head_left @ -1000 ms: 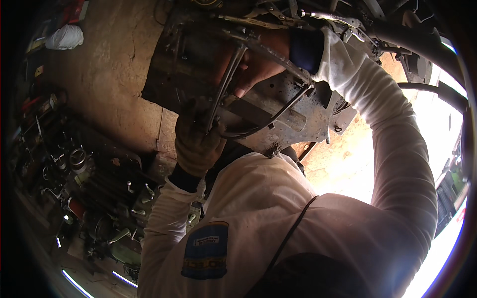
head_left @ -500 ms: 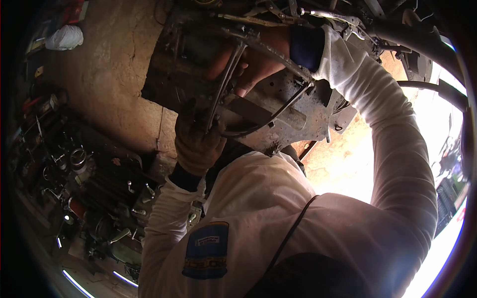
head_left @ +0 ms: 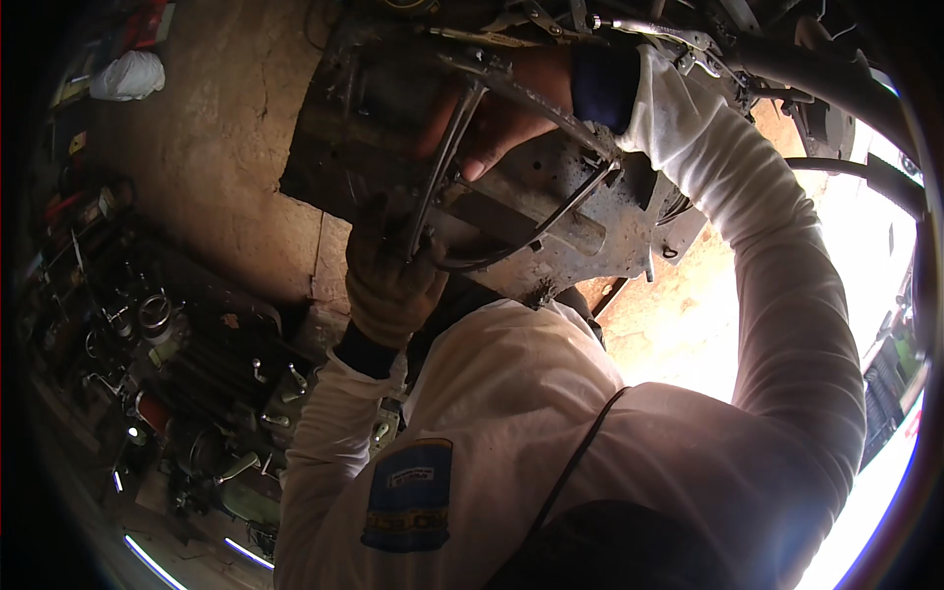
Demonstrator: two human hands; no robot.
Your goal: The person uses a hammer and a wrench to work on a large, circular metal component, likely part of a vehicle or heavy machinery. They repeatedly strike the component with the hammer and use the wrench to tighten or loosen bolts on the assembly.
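Both hands were on the metal housing point(head_left: 511, 177): left hand point(head_left: 393, 275), gloved, clenched round a rod point(head_left: 438, 172); right hand point(head_left: 501, 118) curled inside. A slip could've pinched fingers.

A repair workshop: a greasy engine block point(head_left: 511, 187) hangs overhead, and metal parts and tools point(head_left: 167, 364) litter the dirty concrete floor point(head_left: 226, 147).

- gloved left hand point(head_left: 391, 280) at centre, gripping thin metal rods point(head_left: 444, 157) on a grimy engine block point(head_left: 492, 187)
- bare right hand point(head_left: 501, 113) pressed against the block, upper middle
- tool clutter point(head_left: 147, 334) lower left
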